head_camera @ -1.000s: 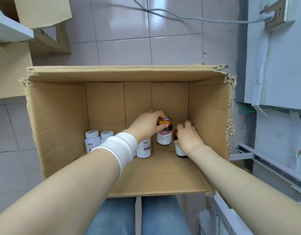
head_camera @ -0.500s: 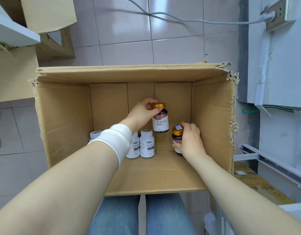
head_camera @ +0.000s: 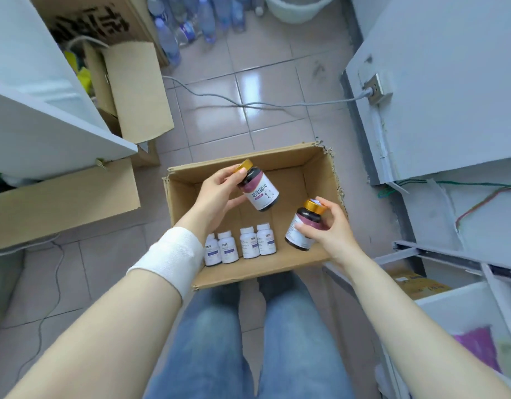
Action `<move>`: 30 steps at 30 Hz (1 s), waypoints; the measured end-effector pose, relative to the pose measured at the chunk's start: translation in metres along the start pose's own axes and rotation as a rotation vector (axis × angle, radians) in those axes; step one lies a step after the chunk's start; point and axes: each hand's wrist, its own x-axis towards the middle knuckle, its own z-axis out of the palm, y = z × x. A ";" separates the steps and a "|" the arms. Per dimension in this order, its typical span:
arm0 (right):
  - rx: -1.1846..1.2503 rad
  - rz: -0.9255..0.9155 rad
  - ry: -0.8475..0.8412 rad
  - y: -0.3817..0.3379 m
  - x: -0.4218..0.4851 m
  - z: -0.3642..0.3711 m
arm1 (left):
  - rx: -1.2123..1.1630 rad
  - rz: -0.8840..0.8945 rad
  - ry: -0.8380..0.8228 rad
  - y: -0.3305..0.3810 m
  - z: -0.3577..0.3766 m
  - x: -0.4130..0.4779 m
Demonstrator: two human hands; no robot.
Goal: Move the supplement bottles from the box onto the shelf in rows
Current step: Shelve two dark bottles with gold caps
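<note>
An open cardboard box [head_camera: 320, 180] stands on the tiled floor in front of my knees. My left hand [head_camera: 216, 194], with a white wrap on the wrist, grips a dark gold-capped bottle [head_camera: 260, 191] tilted above the box. Lower right, my right hand [head_camera: 332, 228] holds a second dark gold-capped bottle [head_camera: 303, 226] over the box's right side. Several white bottles [head_camera: 250, 243] stand in a row on the box floor near its front wall.
A white shelf unit [head_camera: 46, 122] rises at the left with cardboard boxes [head_camera: 133, 90] beside and under it. White metal shelving [head_camera: 450, 116] and a drawer stand at the right. A grey cable [head_camera: 248, 104] crosses the floor to a socket. Water bottles [head_camera: 190, 21] stand at the far end.
Both hands have lifted their gold-capped bottles up out of the box. The view has pulled back and tilted up, showing the floor and the shelving on both sides.
</note>
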 end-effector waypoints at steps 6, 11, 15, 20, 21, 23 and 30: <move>0.436 -0.057 0.160 -0.005 -0.127 0.021 | 0.179 0.165 -0.230 0.031 0.000 -0.086; 0.873 -0.087 0.214 0.029 -0.232 0.042 | 0.300 0.207 -0.465 0.033 0.021 -0.161; 1.045 -0.275 0.408 0.059 -0.304 0.039 | 0.320 0.230 -0.657 0.018 0.063 -0.233; 1.110 -0.407 0.627 0.110 -0.406 0.021 | 0.355 0.246 -0.899 -0.027 0.117 -0.339; 1.115 -0.433 0.666 0.125 -0.428 0.018 | 0.369 0.268 -0.949 -0.038 0.126 -0.366; 1.121 -0.490 0.726 0.159 -0.476 0.014 | 0.388 0.295 -1.060 -0.066 0.141 -0.424; 1.018 -0.582 0.923 0.296 -0.673 -0.001 | 0.396 0.299 -1.431 -0.189 0.176 -0.634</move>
